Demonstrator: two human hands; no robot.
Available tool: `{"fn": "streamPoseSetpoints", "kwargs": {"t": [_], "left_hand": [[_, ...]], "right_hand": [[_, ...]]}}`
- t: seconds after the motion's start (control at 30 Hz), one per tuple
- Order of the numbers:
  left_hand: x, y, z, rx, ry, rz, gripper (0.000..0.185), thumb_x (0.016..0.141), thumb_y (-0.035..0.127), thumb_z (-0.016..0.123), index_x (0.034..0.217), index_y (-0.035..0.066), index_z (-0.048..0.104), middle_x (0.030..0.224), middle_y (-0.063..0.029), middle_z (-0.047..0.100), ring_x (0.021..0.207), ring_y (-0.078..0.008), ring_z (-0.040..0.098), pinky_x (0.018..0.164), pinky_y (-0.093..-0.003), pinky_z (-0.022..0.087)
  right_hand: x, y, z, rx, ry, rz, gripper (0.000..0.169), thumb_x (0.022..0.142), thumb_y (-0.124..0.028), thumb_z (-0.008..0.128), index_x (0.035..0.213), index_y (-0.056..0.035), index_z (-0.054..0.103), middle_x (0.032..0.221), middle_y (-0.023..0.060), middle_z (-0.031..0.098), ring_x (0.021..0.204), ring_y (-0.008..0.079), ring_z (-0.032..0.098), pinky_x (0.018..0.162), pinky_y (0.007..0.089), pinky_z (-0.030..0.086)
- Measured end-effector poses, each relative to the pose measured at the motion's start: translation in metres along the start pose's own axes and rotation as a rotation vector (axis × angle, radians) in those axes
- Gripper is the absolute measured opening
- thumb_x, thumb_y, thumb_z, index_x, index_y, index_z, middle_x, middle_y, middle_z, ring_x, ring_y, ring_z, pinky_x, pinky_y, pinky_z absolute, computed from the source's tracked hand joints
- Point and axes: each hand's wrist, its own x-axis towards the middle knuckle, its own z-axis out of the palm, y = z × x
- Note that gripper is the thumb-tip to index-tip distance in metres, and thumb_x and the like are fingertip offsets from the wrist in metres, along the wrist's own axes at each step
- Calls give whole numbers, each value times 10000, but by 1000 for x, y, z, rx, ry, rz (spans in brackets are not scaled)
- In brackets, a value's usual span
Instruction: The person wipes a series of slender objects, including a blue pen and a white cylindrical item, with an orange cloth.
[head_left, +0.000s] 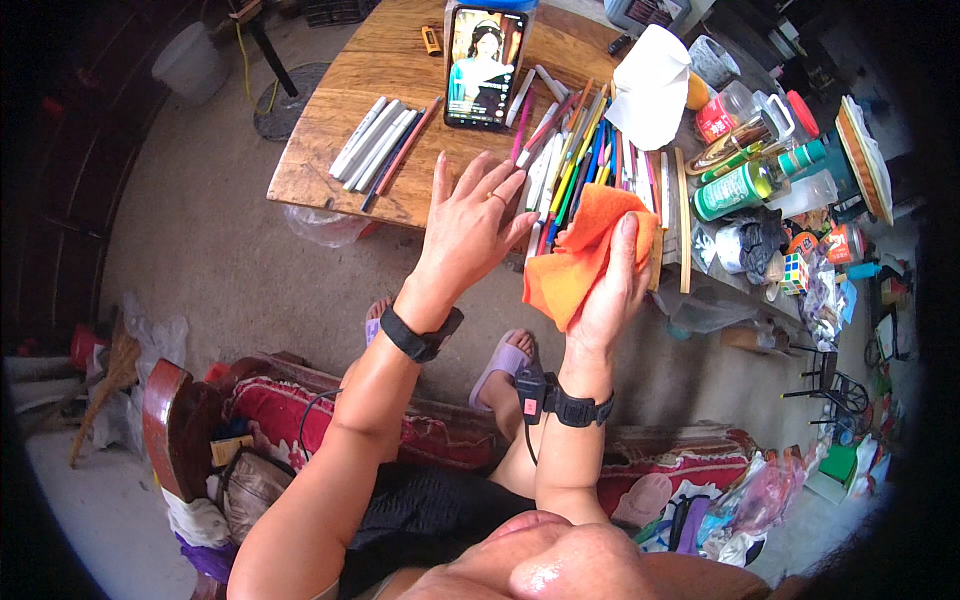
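Observation:
My right hand (611, 300) grips a folded orange cloth (559, 285), thumb on top, just off the near edge of a wooden table (315, 135). Part of a large pile of colored pens and white markers (559, 169) is hidden behind the cloth. My left hand (469, 217) hovers palm down at the table edge, fingers apart and holding nothing. Its fingertips are close to the left side of the pile; whether they touch a pen I cannot tell. Farther left, several white-grey markers and pencils (379, 142) lie side by side in a neat row.
A smartphone (485, 67) stands upright behind the pens. Beside it are a crumpled white paper (652, 86) and a yellow object (430, 40). Bottles, including a green-labelled one (731, 191), jars and a puzzle cube (795, 274) crowd the right. A red-cushioned wooden bench (442, 442) lies below.

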Motion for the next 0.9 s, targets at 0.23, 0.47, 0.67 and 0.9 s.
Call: {"fn": "streamPoseSetpoints", "kwargs": {"t": [0.23,0.47,0.67,0.9], "left_hand": [[-6,-11,-12,-24,13,17,280,871,272,576,1092,118,654,1196,-35,608,1236,-246,467,1112,-543,108],[-3,-6,-3,0,19,46,494,888,378,528,1303,111,497,1375,-61,457,1336,-270,325,1117,-541,86],[-5,-5,1,23,-19,48,491,906,383,496,1283,68,508,1367,-79,463,1330,-259,336,1117,-542,78],[-7,-12,-10,-105,130,5,174,837,193,620,953,90,699,973,-59,680,977,-210,622,1057,-482,261]], "right_hand": [[3,7,-4,-25,-25,-11,329,935,-266,565,1150,-17,542,1082,50,586,950,134,570,834,284,468],[2,6,5,-4,-5,-24,331,935,-281,564,1134,-17,545,1056,54,593,929,132,576,817,277,473],[1,2,3,19,-19,8,335,932,-283,567,1135,-18,545,1057,51,591,934,136,577,808,283,481],[3,2,1,-3,0,-39,314,930,-278,574,1110,-22,555,1036,39,597,911,126,580,799,274,478]]}}
